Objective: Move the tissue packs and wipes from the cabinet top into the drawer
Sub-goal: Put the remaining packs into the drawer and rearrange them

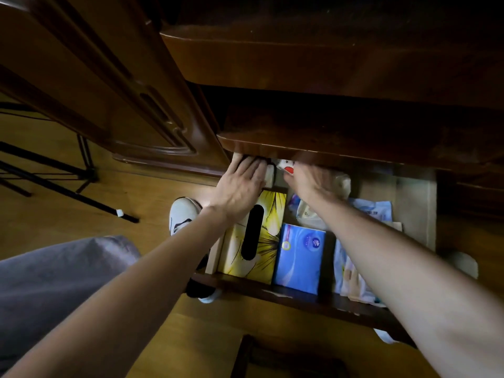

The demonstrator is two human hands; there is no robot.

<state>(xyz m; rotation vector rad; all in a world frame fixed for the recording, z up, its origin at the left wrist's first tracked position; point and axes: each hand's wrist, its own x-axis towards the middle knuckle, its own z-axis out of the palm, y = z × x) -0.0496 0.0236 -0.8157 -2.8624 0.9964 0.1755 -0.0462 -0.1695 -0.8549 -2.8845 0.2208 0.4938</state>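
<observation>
1. Reaching deep into the open wooden drawer (420,203), both hands work at its far end, under the lip of the dark brown cabinet top (327,148).
2. Left hand (240,184): lies flat, palm down, fingers (252,165) together and extended, pressing on a small pale pack (269,173) at the back left corner (only a sliver of it shows past the fingertips).
3. Right hand (311,181): blurred by motion; its fingers seem closed around a small white packet with red marks (286,165), though how firmly I cannot tell.
4. Already lying in the drawer: a yellow-patterned tissue box with a dark oval slot (261,236) along the left wall, a blue rectangular tissue pack (298,255) beside it, a white soft wipes pouch (308,214) behind that, and pale blue packs (373,211) to the right.
5. Key relation: the white-and-red packet sits just ahead of the right fingertips, toward the drawer's rear, with the left hand touching close on its left. The right hand is nearer, so seating the packet likely falls to it, pushing backward beneath the overhang.
6. Risk, as I judge it: the overhang hides the rear gap, so placement goes by feel.
</observation>
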